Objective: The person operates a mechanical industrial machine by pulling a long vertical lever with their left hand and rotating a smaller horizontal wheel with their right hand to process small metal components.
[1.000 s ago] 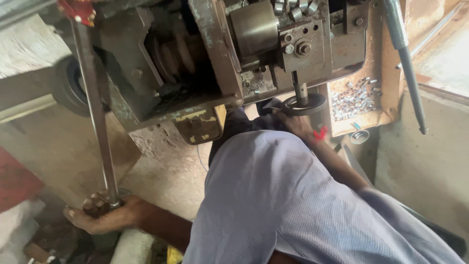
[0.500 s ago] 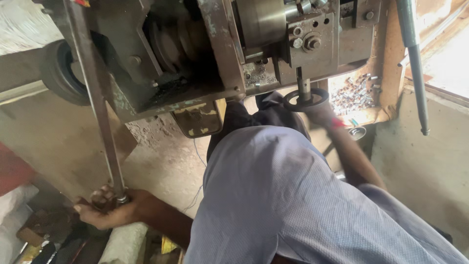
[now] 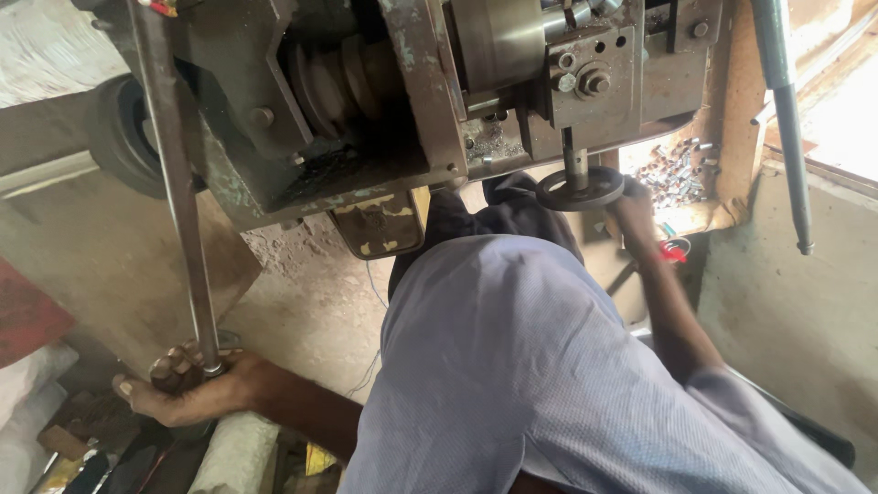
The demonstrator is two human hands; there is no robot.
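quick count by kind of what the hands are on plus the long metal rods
hands: 2, left hand, right hand
long metal rods: 2, grey lever rod in the left hand, thicker rod at right
round handwheel: 1
total: 5

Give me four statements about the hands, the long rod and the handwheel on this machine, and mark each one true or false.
1. The left hand grips the low end of the long metal rod. True.
2. The right hand rests on the person's lap. False: it is up at the round handwheel.
3. The rod lies flat on the floor. False: it stands nearly upright.
4. Small metal pieces lie in a tray beside the handwheel. True.
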